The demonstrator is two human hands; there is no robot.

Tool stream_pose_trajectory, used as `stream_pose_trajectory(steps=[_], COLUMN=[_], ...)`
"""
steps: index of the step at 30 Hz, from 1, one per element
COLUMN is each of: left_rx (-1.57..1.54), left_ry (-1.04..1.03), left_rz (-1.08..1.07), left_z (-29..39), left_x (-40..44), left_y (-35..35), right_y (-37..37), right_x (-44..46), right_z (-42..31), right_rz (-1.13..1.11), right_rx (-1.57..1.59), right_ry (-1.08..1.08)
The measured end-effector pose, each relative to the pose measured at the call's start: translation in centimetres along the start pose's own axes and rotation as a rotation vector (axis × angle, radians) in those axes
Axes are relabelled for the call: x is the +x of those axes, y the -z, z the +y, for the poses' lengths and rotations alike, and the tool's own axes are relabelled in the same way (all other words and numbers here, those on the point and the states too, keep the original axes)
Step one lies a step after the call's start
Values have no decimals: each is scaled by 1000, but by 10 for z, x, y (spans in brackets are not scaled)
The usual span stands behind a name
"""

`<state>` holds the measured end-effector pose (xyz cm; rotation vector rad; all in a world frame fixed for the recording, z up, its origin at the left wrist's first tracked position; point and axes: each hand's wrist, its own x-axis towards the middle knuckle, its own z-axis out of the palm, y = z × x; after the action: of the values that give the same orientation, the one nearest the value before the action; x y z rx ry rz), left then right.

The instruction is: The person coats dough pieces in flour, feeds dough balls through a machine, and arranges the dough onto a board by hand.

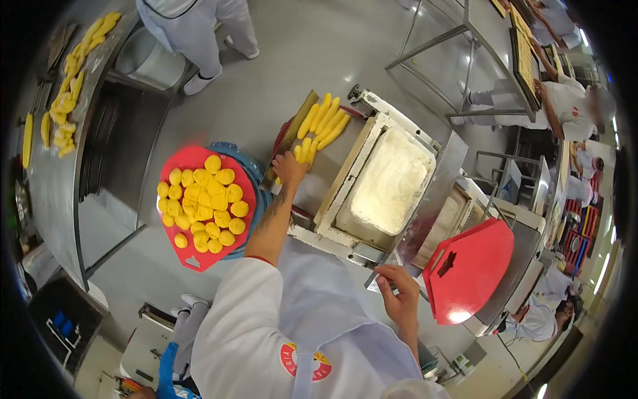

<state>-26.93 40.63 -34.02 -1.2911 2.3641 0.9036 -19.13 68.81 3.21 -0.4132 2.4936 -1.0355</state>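
Observation:
My left hand (290,169) reaches onto the metal outfeed tray (329,163) of a machine, at the near end of several long yellow dough rolls (325,118). Its fingers are bent down beside the nearest rolls, and what they hold, if anything, is hidden. To the right, my right hand (397,290) is near the machine's front edge, fingers partly curled, with nothing visible in it. Between the hands lies a tray of white flour (392,181) on the machine. Round yellow dough balls (203,196) are heaped on a red board (188,258) at the left.
Yellow dough strips (66,100) lie on a metal table (50,179) at the far left. Red boards (468,271) rest on equipment at the right. A person (199,26) stands beyond the left table's end; other people work at the right.

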Motion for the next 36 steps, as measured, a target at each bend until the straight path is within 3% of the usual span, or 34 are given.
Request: stream_pose_trajectory(steps=[2, 5, 8, 11, 12, 15, 17, 19, 20, 22, 25, 26, 28, 30, 31, 33, 34, 36], left_rx=[-18, -411, -947, -1040, -1070, -937, -725, -632, -643, -655, -787, -565, -116, 77, 175, 374, 471, 500], left_ry=[-326, -47, 124, -49, -111, -225, -322, -437, -353, -172, -563, -704, -966, -1027, -981, -967, -1012, -1081], left_rz=[226, 69, -272, -463, -528, -643, -540, -437, -489, -574, -349, -181, 187, 92, -85, -325, -383, -376], left_z=[-18, -20, -2, 7, 14, 41, 55, 67, 77, 101, 125, 136, 165, 182, 189, 179, 167, 171], left_x=[-1, 4, -13, -64, -81, -133, -149, -157, -156, -152, -152, -156, -167, -181, -193, -204, -199, -192], left_y=[-33, -39, 30, 110, 134, 191, 204, 202, 207, 222, 216, 214, 206, 186, 177, 152, 127, 116], right_y=[-8, -39, -94, -141, -148, -163, -180, -143, -118, -52, 55, 77, 88, 72, 46, 11, -7, -11], right_x=[13, 44, 73, 111, 124, 137, 126, 122, 121, 117, 104, 100, 104, 106, 107, 99, 94, 93], right_z=[-7, -14, 10, 17, 14, 20, 56, 50, 44, 45, 31, 27, 37, 56, 71, 77, 109, 116], right_rz=[-10, -108, -52, 127, 39, -122, -100, 37, 92, 429, 576, 610, 790, 813, 756, 154, -190, 0], right_rx=[19, 124, 254, 777, 857, 1022, 1035, 751, 610, 317, 313, 335, -168, -293, -164, -456, -458, -372], right_ry=[-30, -122, -222, -514, -534, -551, -514, -561, -585, -495, -333, -261, -15, 74, 40, -344, -284, -235])
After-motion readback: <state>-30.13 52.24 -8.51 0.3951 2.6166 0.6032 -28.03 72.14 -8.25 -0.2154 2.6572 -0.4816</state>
